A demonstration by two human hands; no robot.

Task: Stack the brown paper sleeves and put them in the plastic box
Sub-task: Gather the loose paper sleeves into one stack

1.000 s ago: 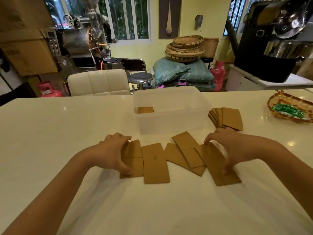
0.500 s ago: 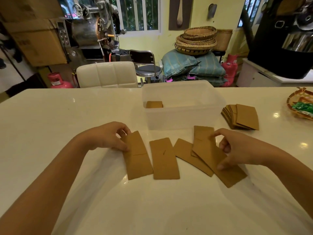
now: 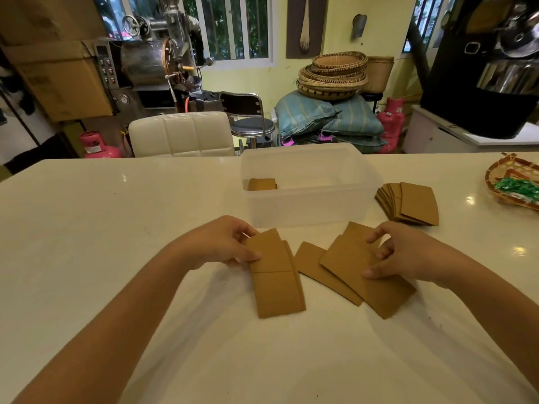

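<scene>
Left hand (image 3: 221, 246) pinching a small overlapped pile of brown paper sleeves (image 3: 275, 275) at frame centre; right hand (image 3: 405, 252) gripping overlapped sleeves (image 3: 364, 275) just right, all lying on the counter (image 3: 116, 228) below the plastic box (image 3: 309, 185).

Glossy cream-white table (image 3: 87, 243). On it: translucent rectangular plastic box (image 3: 315, 211), centre rear; fanned pile of flat brown paper sleeves (image 3: 411, 204) just right of the box; loose overlapping brown paper sleeves (image 3: 315, 266) in front of it; patterned woven tray (image 3: 495, 176) at far right edge.
</scene>
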